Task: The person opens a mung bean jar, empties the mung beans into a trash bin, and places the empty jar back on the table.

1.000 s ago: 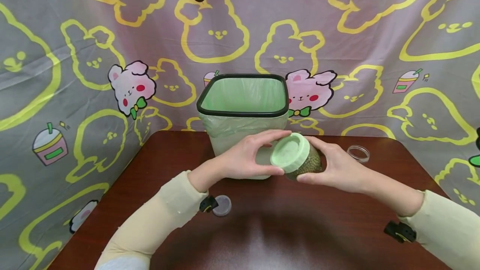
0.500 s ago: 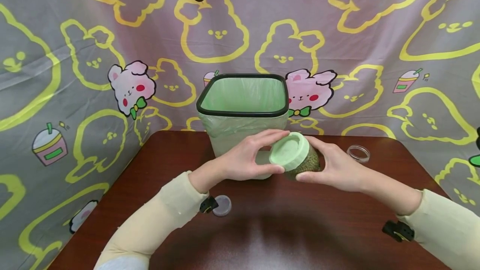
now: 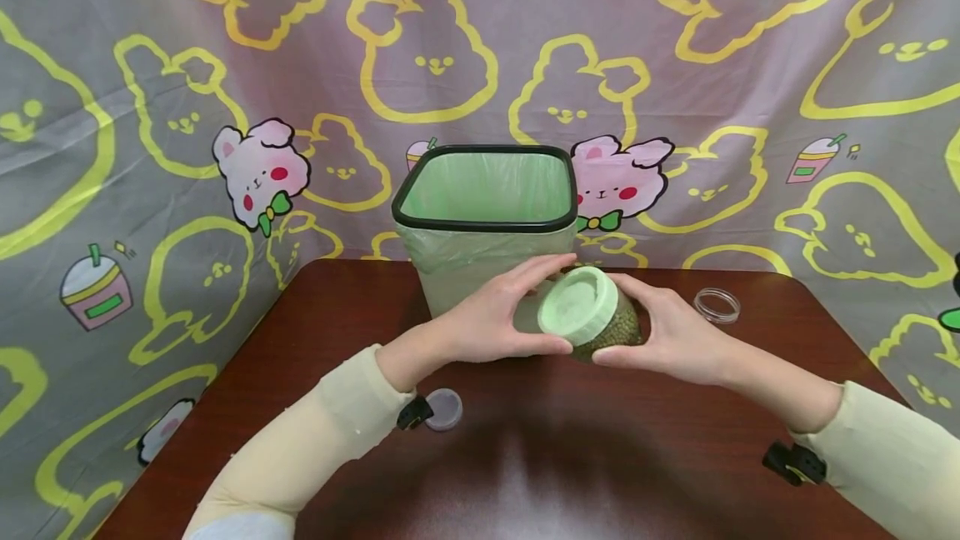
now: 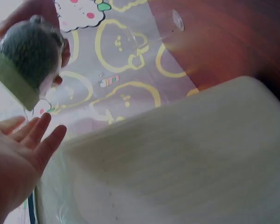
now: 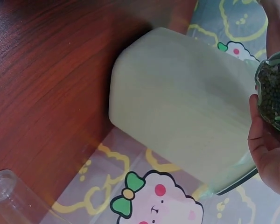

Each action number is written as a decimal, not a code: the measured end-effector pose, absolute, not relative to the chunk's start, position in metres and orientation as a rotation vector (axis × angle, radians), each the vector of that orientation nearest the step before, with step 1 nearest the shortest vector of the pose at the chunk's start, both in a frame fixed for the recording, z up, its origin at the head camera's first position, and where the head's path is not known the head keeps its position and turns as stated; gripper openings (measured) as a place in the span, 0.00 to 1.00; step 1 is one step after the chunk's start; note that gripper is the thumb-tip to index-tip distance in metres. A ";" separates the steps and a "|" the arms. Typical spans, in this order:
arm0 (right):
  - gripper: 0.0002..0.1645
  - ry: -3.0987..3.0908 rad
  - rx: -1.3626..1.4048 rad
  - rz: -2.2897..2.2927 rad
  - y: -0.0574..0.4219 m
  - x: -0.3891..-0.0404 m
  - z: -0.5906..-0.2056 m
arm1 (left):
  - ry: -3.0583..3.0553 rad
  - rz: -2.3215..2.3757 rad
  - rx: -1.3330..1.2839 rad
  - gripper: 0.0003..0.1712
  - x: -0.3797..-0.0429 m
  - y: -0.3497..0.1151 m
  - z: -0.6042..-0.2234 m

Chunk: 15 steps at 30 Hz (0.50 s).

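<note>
A clear jar (image 3: 617, 332) filled with small green beans is held tilted above the table, its pale green lid (image 3: 576, 307) facing left. The right hand (image 3: 667, 327) grips the jar's body with thumb and fingers. Around the lid the left hand (image 3: 498, 315) is spread, thumb below and fingers above. In the left wrist view a small gap lies between the left fingers (image 4: 49, 140) and the lid (image 4: 14, 84). The right wrist view shows beans through the jar's bottom (image 5: 276, 91), cut off by the frame edge.
Behind the hands stands a pale bin (image 3: 450, 273) with a black rim and a green liner. A clear round container (image 3: 717, 307) stands at the right on the brown table (image 3: 600, 473). Near the left forearm lies a clear round disc (image 3: 444, 409). Patterned cloth (image 3: 690, 23) surrounds the table.
The left hand's fingers and thumb have come slightly away from the lid. The right hand and the jar have hardly moved. The head view has shifted a little.
</note>
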State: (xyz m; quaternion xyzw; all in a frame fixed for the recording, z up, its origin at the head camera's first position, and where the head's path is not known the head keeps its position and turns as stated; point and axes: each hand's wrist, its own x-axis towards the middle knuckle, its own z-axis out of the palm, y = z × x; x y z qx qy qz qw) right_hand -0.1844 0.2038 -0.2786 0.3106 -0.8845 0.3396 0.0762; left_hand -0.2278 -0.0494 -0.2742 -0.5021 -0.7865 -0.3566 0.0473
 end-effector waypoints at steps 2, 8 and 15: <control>0.46 -2.651 0.941 1.027 0.204 -0.184 -0.279 | -2.393 -1.126 -1.563 0.52 -0.229 -0.052 -0.272; 0.45 -2.640 0.973 1.049 0.205 -0.184 -0.278 | -2.306 -1.231 -1.707 0.50 -0.231 -0.054 -0.264; 0.44 -2.645 0.995 1.076 0.205 -0.183 -0.278 | -2.290 -1.361 -1.762 0.47 -0.231 -0.049 -0.264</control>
